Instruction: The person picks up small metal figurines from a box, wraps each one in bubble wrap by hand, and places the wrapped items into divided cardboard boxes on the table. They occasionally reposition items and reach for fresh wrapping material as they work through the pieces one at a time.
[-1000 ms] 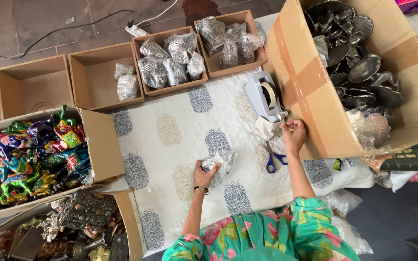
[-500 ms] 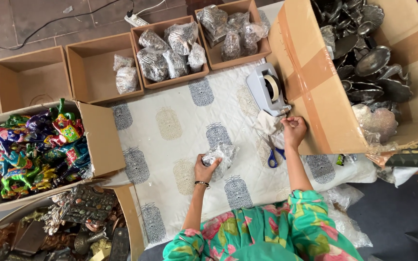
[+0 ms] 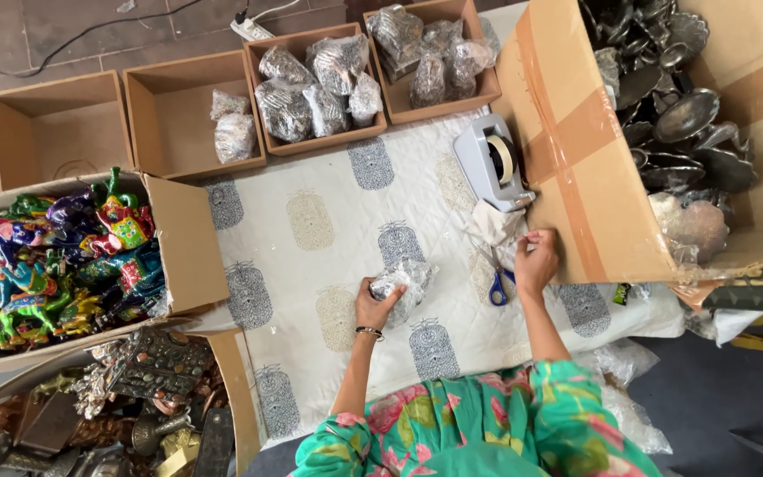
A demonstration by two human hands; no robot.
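Near the centre of the frame, the left hand [image 3: 374, 306] grips a small plastic-wrapped bundle [image 3: 404, 284], fingers curled around it and pressing it down on the white quilted cloth [image 3: 328, 221] with grey printed motifs. To its right, the right hand [image 3: 536, 261] is raised just beside the side of the big cardboard box [image 3: 576, 150], fingertips pinched together; whether they hold anything is too small to tell. Blue-handled scissors [image 3: 496, 281] lie on the cloth just left of that hand, and a grey tape dispenser [image 3: 496, 163] stands above them, against the box. The big box, at upper right, is full of dark metal dishes [image 3: 673, 115]. Along the top edge sit four small open boxes: the leftmost [image 3: 55, 128] bare inside, the next [image 3: 183, 110] with two wrapped bundles, the other two packed with more. At the left, another box holds brightly painted animal figurines [image 3: 55, 256].
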